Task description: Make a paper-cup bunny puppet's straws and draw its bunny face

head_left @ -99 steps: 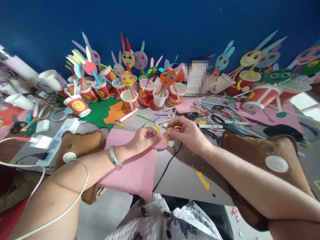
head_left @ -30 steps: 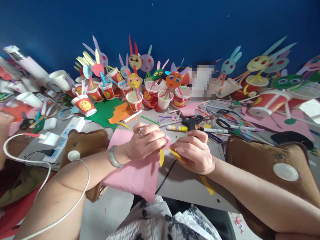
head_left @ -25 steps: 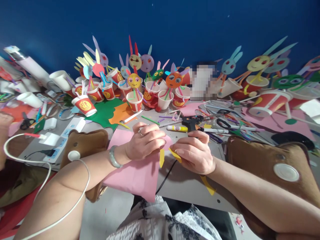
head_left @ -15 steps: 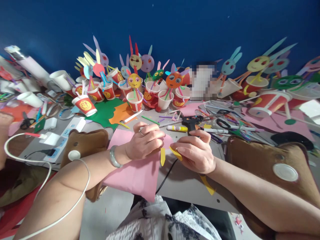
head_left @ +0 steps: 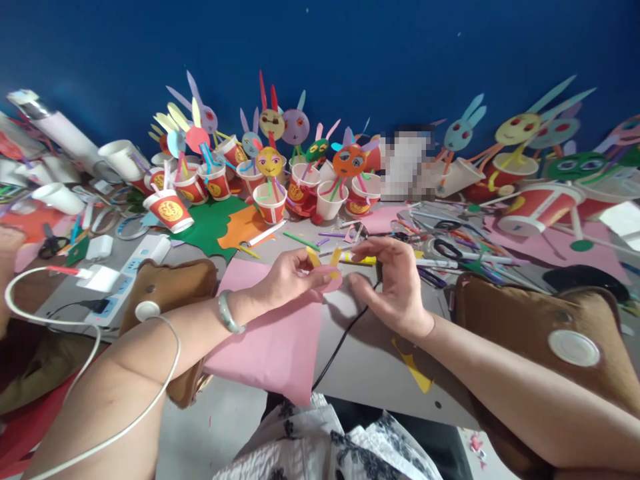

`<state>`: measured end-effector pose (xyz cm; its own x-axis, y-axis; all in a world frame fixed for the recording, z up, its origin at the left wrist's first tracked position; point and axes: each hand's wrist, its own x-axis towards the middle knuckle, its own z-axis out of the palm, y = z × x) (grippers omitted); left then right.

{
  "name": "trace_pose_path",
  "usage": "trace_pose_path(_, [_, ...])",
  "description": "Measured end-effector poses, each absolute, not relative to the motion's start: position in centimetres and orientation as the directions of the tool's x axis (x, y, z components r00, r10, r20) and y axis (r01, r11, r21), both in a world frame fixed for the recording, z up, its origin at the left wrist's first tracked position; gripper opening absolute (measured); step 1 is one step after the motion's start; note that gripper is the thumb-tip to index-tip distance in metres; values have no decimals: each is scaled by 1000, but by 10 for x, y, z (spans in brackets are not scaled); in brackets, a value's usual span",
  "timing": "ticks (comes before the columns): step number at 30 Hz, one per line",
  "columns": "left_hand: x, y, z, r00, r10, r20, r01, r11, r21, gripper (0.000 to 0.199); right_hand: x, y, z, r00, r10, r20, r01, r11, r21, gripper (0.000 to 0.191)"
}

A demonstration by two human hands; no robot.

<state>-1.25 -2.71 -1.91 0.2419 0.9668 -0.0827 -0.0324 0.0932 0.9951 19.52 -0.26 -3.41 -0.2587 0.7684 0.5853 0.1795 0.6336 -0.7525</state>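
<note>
My left hand (head_left: 290, 277) pinches a small pink paper disc (head_left: 331, 279) at its left edge, above the pink sheet (head_left: 270, 333). Two yellow paper strips (head_left: 336, 255) stick up from the disc, away from me. To the right of the disc, my right hand (head_left: 393, 287) is open, with thumb and fingers apart and nothing between them. A yellow paper scrap (head_left: 419, 375) lies on the table below that hand.
Paper cups with rabbit-face figures (head_left: 270, 203) line the back. Pens and straws lie before them. Brown cushions (head_left: 530, 340) flank my arms. A power strip (head_left: 117, 287) sits left; a white cable (head_left: 173, 373) crosses my left arm. Part of another person's hand (head_left: 10, 243) shows far left.
The disc with its yellow strips has turned over, the strips now pointing away from me. My right hand has let go of the yellow strip and opened. My left hand still holds on.
</note>
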Motion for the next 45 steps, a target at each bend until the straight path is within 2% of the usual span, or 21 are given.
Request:
trace_pose_path(3, [-13,-24,-19,217,970,-113,-57,128,990,39,194,4,-31,-144,878,456,191,477,-858,23])
trace_pose_path(6, [-12,-23,-17,213,967,-140,-65,157,985,37,193,6,-26,-125,946,299,179,318,-931,25])
trace_pose_path(9, [-12,-23,-18,225,961,-159,-94,184,978,39,193,5,-21,-128,966,223,155,241,-958,29])
trace_pose_path(13, [-12,-23,-21,241,959,-150,-132,186,974,43,193,2,-19,-171,960,224,153,250,-956,36])
trace_pose_path(15, [-12,-23,-19,252,952,-175,-132,213,968,46,194,2,-21,-234,940,249,66,271,-960,25])
trace_pose_path(16, [-12,-24,-18,260,947,-190,-128,229,965,47,194,2,-23,-279,924,261,9,274,-962,28])
trace_pose_path(18, [-11,-24,-14,270,942,-200,-114,237,965,48,193,1,-26,-374,890,262,-62,258,-964,52])
trace_pose_path(20, [-11,-25,-11,272,944,-186,-96,219,971,48,192,1,-28,-429,875,225,-48,227,-973,61])
trace_pose_path(27, [-5,-27,-16,270,951,-153,-26,166,986,48,187,-5,-28,-381,919,97,27,116,-993,55])
trace_pose_path(38, [-6,-27,-22,286,955,-81,33,75,997,29,186,-4,-28,-353,935,25,14,32,-999,53])
trace_pose_path(45, [-8,-24,-25,261,963,-63,73,46,996,25,184,-6,-25,-382,924,-28,-6,-33,-999,52])
